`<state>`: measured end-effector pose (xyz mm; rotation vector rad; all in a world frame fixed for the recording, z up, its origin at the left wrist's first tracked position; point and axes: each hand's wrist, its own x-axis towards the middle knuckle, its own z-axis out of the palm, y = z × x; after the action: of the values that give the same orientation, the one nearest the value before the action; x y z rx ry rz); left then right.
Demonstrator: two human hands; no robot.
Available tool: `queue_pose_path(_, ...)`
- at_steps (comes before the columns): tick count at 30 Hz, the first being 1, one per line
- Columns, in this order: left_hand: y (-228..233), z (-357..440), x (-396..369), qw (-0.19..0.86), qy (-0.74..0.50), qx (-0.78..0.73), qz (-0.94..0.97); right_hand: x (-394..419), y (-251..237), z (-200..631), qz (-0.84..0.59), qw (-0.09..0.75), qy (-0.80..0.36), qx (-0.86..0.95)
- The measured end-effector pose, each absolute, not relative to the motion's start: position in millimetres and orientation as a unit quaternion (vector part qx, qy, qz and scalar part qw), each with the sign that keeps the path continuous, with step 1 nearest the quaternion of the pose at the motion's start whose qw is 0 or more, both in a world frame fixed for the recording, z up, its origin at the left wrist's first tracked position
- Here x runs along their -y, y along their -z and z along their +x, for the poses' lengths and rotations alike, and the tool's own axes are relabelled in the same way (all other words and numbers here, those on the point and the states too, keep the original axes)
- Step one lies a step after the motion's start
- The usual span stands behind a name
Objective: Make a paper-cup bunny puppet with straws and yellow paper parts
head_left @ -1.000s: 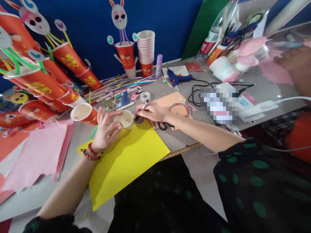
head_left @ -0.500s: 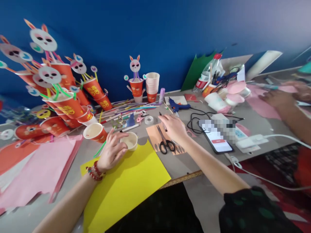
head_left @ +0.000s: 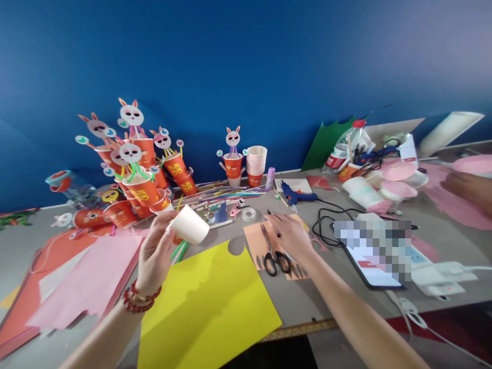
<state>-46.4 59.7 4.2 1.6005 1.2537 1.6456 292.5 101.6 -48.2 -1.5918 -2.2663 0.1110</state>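
My left hand grips a plain white paper cup by its rim end, tilted on its side above the yellow sheet. A round notch is cut from that sheet's far edge. My right hand is low over the orange paper, its fingers closed over what looks like a slim dark pen, mostly hidden by them. Black-handled scissors lie on the orange paper just left of this hand.
Orange cups with rabbit faces cluster at the left, beside pink sheets. Stacked cups, straws and a blue glue gun lie along the back. A phone and cables are at right, near another person's hand.
My left hand has lifted the white cup off the yellow sheet and tipped it over. My right hand remains by the scissors. The view has shifted, so things sit lower.
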Motion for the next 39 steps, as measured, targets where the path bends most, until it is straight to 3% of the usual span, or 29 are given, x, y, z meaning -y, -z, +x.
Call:
queue_pose_path(7,-29,29,-121,0.079,-0.384,-0.403,0.827,-102,45,300,-0.619,0.225,-0.026,0.752)
queue_pose_path(13,5,118,-185,0.051,-0.357,-0.363,0.859,-106,45,311,-0.628,0.242,-0.016,0.740)
queue_pose_path(18,34,144,-207,0.042,-0.338,-0.357,0.870,-106,41,317,-0.616,0.225,-0.023,0.755)
queue_pose_path(24,29,122,-206,0.032,-0.339,-0.335,0.879,-103,32,315,-0.618,0.200,-0.036,0.760)
queue_pose_path(30,8,48,-159,0.032,-0.339,-0.373,0.863,-102,39,314,-0.595,0.145,-0.049,0.789)
queue_pose_path(39,29,-30,-53,0.079,-0.172,-0.502,0.844,-96,27,306,-0.579,0.203,0.000,0.789)
